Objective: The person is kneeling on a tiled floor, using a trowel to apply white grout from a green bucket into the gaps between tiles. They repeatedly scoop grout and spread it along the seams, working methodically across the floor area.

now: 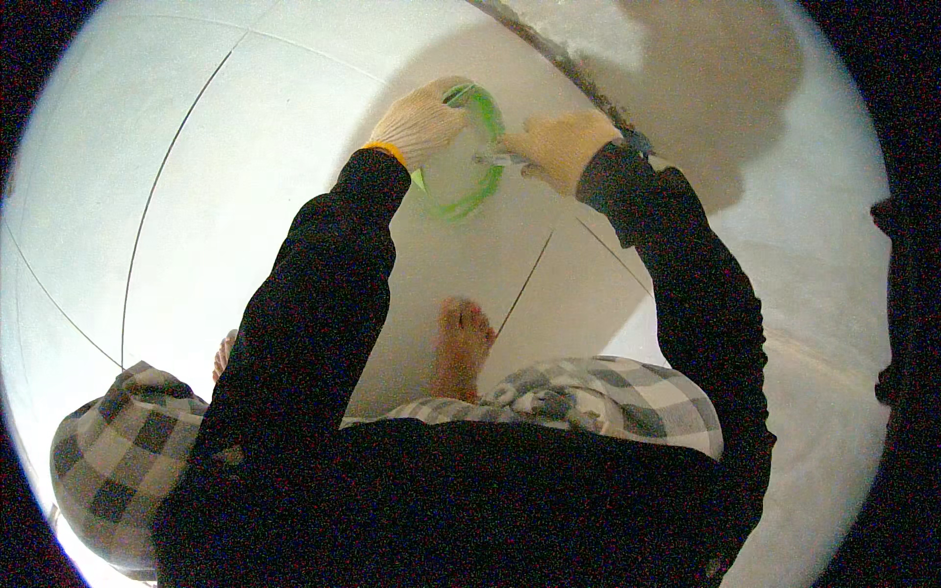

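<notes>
Both my hands wear cream knitted work gloves. My left hand (421, 122) is closed on the upper left of a round thing with a blurred, bright green edge (492, 118). Inside that edge it looks pale, and I cannot tell whether it is see-through or an open ring. A light green tip (419, 179) shows below the left cuff. My right hand (564, 152) is closed around a small grey, metal-looking tool (502, 159), whose end reaches the right side of the green edge. The fingers hide the tool's handle.
Pale floor tiles (196, 255) with dark joints lie below my hands. A dark, rough-edged seam (559, 59) runs close beyond my right hand, with a pale surface past it. My bare foot (465, 338) and checked trousers (627, 392) are near my body.
</notes>
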The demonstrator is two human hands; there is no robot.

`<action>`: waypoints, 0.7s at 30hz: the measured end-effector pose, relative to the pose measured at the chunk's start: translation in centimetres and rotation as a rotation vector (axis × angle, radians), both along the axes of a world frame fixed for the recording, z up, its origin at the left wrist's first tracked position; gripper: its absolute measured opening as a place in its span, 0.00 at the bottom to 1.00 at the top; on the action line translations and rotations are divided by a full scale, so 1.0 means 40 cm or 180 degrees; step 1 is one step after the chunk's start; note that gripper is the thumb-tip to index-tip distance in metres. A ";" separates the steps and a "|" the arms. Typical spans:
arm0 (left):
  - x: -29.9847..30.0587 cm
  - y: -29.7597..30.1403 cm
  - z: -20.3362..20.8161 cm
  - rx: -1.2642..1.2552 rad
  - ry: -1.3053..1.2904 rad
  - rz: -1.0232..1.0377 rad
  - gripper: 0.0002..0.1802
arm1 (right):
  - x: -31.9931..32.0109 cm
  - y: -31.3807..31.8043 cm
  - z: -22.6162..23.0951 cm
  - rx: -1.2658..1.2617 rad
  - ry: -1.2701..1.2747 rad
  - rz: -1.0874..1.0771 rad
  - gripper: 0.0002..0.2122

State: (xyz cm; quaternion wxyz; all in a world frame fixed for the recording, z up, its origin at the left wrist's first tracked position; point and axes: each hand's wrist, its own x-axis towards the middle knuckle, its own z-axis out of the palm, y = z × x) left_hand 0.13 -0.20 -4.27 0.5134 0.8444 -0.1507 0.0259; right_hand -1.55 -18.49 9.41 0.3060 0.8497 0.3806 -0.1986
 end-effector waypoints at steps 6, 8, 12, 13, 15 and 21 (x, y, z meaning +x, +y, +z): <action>-0.002 0.013 -0.020 0.0036 0.0188 0.0012 0.25 | 0.020 0.080 -0.069 -0.0469 0.0186 0.0013 0.16; -0.006 0.024 -0.033 0.0010 0.0172 0.0095 0.26 | 0.021 0.097 -0.089 -0.0612 0.0307 -0.0069 0.15; 0.003 0.040 -0.084 0.0060 0.0139 -0.0036 0.26 | 0.020 0.118 -0.112 -0.0681 0.0579 -0.0166 0.17; 0.015 0.036 -0.099 0.0107 -0.0045 -0.0081 0.26 | 0.020 0.122 -0.119 -0.0701 0.0637 -0.0225 0.17; 0.025 0.039 -0.134 0.0101 -0.0194 -0.0120 0.26 | 0.017 0.128 -0.138 -0.0648 0.0581 -0.0308 0.17; 0.003 0.051 -0.197 -0.0074 0.0221 0.0137 0.25 | 0.024 0.126 -0.237 -0.0672 0.0822 -0.0611 0.16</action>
